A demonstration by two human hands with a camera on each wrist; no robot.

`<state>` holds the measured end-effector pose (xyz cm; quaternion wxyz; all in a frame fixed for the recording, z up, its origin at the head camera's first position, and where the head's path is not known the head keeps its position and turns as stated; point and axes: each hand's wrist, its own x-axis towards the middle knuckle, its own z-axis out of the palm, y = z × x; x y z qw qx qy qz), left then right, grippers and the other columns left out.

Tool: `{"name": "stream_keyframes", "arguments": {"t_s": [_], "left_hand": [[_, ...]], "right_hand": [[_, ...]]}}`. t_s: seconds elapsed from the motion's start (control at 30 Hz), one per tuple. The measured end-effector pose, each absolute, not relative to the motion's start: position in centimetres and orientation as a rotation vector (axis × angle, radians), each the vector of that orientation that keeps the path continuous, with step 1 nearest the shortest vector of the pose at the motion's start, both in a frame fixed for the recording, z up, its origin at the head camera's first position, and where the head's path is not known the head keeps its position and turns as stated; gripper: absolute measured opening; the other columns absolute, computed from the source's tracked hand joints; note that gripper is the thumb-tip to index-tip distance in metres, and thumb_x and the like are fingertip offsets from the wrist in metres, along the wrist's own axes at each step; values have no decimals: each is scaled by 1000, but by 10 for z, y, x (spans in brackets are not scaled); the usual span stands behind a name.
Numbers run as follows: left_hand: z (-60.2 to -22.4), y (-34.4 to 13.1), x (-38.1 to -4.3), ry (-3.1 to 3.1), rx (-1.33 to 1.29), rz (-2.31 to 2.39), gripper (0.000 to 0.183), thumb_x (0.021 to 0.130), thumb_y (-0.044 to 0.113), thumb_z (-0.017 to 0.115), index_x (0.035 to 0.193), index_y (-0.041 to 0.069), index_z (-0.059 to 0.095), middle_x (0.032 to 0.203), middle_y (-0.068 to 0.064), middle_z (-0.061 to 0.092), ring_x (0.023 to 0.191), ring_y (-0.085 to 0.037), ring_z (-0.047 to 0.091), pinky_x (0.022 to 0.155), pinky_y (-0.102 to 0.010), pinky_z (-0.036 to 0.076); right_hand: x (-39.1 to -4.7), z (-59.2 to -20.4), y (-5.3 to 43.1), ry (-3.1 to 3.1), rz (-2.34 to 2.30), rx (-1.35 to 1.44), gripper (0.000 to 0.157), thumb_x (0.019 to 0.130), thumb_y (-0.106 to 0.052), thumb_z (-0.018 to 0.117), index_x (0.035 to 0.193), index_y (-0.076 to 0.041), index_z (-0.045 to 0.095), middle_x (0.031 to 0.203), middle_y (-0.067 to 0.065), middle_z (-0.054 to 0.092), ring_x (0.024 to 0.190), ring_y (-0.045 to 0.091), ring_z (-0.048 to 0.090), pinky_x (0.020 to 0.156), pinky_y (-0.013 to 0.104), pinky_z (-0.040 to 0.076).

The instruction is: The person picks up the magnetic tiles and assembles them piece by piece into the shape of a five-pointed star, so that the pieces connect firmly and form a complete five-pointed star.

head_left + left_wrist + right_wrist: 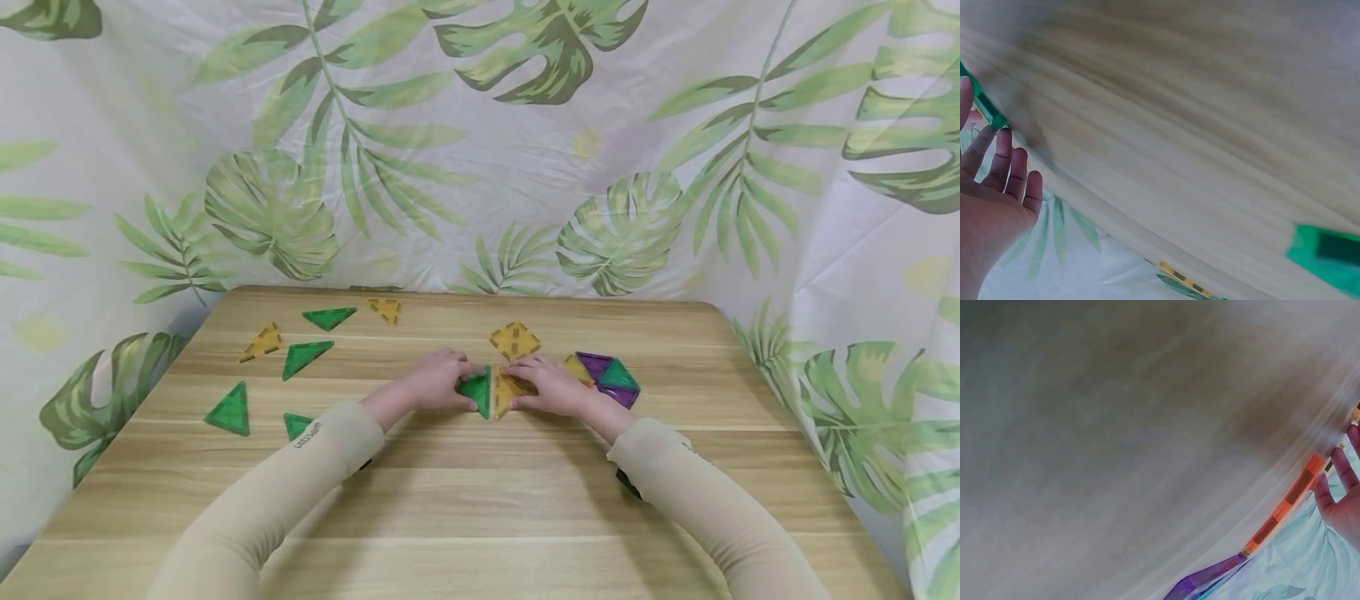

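Note:
At the middle of the table in the head view, my left hand (442, 382) pinches a green triangular tile (477, 393) between thumb and fingers. Facing it across a narrow gap is a yellow triangular tile (506, 392), which my right hand (553, 387) grips with thumb and fingertips. The tiles' long edges run side by side. In the left wrist view, fingertips of the left hand (997, 200) meet the green tile (988, 106) at the frame's edge. Only part of the right hand (1344, 494) shows in the right wrist view.
Two yellow triangles form a diamond (515, 340) behind the hands. Beside the right hand lies a joined cluster with purple (619, 395), green (619, 377) and yellow tiles. Several loose green (229, 410) and yellow triangles (262, 342) lie at the left. A leaf-print cloth (510, 167) hangs behind the table.

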<state>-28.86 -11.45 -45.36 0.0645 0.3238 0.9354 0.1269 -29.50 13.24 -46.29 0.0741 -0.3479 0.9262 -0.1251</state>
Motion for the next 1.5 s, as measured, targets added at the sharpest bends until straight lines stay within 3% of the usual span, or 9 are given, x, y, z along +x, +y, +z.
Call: {"name": "stream_keyframes", "arguments": {"t_s": [0.3, 0.5, 0.67, 0.87, 1.03, 1.2, 1.5], "left_hand": [[-453, -105, -290, 2824, 991, 356, 62, 78, 46, 73, 131, 19, 57, 101, 0, 57, 97, -18, 47, 85, -37, 40], [-451, -119, -294, 2779, 1001, 517, 64, 78, 40, 75, 133, 13, 55, 118, -10, 57, 107, -26, 47, 92, -43, 39], [-446, -146, -307, 2848, 910, 573, 73, 77, 37, 77, 137, 7, 49, 137, -18, 48, 127, -37, 39, 107, -57, 27], [-445, -185, -329, 2941, 722, 633, 84, 77, 36, 78, 143, 3, 37, 146, -20, 36, 135, -41, 30, 108, -62, 21], [-449, -212, -339, 2952, 573, 684, 91, 78, 33, 77, 146, -2, 27, 149, -25, 29, 136, -44, 24, 109, -61, 18], [-452, -228, -344, 2900, 483, 753, 95, 79, 32, 77, 148, -2, 21, 148, -26, 29, 136, -44, 25, 109, -57, 23], [-456, -235, -350, 2867, 444, 673, 98, 79, 36, 76, 148, -3, 18, 149, -28, 26, 137, -46, 21, 110, -59, 19]], "right_hand": [[-297, -463, 134, 2785, -367, -1046, 59, 86, -47, 64, 138, -22, 49, 142, 3, 46, 132, 27, 37, 103, 56, 33], [-297, -462, 132, 2787, -348, -1085, 60, 87, -47, 63, 139, -21, 49, 142, 4, 46, 131, 29, 37, 103, 55, 33], [-297, -462, 132, 2786, -326, -1095, 61, 87, -48, 62, 140, -21, 48, 143, 5, 45, 132, 30, 37, 104, 54, 32], [-296, -462, 133, 2794, -306, -1106, 61, 87, -48, 62, 139, -20, 48, 142, 5, 47, 132, 30, 37, 104, 54, 32], [-296, -461, 133, 2788, -293, -1129, 60, 87, -47, 62, 139, -19, 49, 141, 6, 48, 131, 31, 39, 104, 55, 32], [-297, -461, 133, 2782, -283, -1153, 58, 88, -45, 62, 138, -18, 50, 140, 6, 48, 130, 30, 40, 106, 52, 32], [-302, -459, 137, 2746, -308, -1203, 58, 89, -40, 62, 140, -14, 48, 142, 9, 46, 131, 32, 39, 107, 53, 31]]}}
